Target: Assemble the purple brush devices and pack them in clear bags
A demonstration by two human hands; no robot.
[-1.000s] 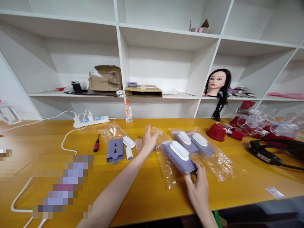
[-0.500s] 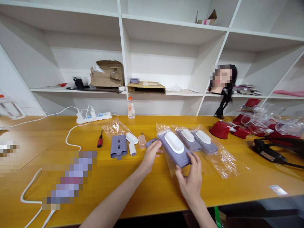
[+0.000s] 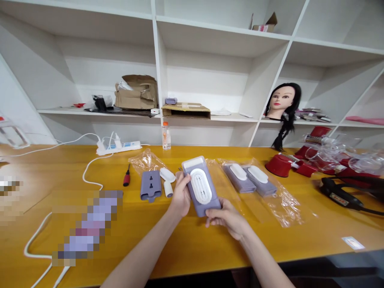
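- The yellow table (image 3: 192, 248) ran the width of the room beneath white shelves (image 3: 72, 112), which held a torn cardboard box (image 3: 136, 96) and a mannequin head (image 3: 283, 102).
- The person's left hand (image 3: 180, 196) had its fingers closed around the left edge of a lilac plastic gadget (image 3: 201, 186), while the right hand (image 3: 225, 218) curled, half open, under its lower end. The gadget was held just above the table, with its white oval side facing up.
- Just left of the hands lay a lilac plastic cover (image 3: 150, 185) and two small white parts (image 3: 167, 175), close to a red-handled screwdriver (image 3: 127, 176).
- To the right, two more gadgets (image 3: 249, 178) lay on clear plastic bags (image 3: 283, 208), with red objects (image 3: 280, 166) beyond them.
- A blurred patch (image 3: 87, 226) on the table's left side hid whatever lay there (I couldn't make it out).
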